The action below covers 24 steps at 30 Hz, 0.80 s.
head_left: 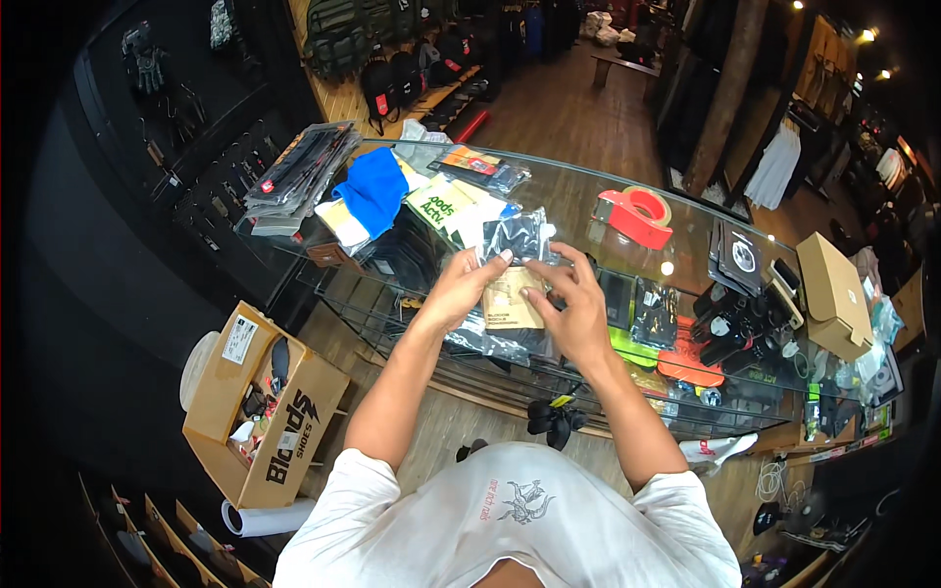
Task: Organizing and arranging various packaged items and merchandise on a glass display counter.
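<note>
We hold a clear packet of dark cloth with a tan card inside, raised above the glass counter at its near edge. Our left hand pinches the packet's left top edge between thumb and fingertips; our right hand grips its right side, fingers curled over the top, thumb behind. Both hands are closed on the packet, which stands roughly upright and clear of the glass. We judge the work to be midway: this packet is in hand, not yet set down. Behind it lie more packets, partly fanned out, and a blue cloth; a stack of flat dark packs sits at the far left corner. To the right stand a red tape dispenser and, farther off, a brown box. On the floor at our left an open carton holds small items.
</note>
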Tool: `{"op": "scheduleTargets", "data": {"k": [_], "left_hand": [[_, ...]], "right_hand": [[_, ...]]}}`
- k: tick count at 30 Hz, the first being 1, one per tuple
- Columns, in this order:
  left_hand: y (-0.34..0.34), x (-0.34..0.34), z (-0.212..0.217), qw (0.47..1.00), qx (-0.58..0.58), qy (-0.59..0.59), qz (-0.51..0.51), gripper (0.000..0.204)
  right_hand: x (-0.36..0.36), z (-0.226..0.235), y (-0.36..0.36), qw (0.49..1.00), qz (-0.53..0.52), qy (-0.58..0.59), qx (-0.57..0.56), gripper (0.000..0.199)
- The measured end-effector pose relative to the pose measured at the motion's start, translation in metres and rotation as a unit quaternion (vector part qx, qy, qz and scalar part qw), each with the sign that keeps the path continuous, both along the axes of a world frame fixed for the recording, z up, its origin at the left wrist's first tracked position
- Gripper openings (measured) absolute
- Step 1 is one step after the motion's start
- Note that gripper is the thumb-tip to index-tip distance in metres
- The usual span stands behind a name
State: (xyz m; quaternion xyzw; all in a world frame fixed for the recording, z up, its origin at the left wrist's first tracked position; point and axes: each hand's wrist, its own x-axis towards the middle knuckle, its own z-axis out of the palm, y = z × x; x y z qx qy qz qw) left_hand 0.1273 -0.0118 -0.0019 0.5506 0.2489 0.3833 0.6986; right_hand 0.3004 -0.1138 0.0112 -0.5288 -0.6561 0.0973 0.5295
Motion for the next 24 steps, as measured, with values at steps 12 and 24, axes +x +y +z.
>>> {"op": "scheduleTargets", "data": {"k": [12, 24], "left_hand": [[-0.014, 0.021, 0.011, 0.974, -0.185, -0.097, -0.086, 0.023], [-0.033, 0.025, 0.006, 0.997, -0.033, 0.018, -0.067, 0.052]], "right_hand": [[0.041, -0.013, -0.02, 0.961, 0.11, 0.239, -0.089, 0.042], [0.062, -0.012, -0.018, 0.912, 0.113, 0.377, -0.115, 0.074]]}}
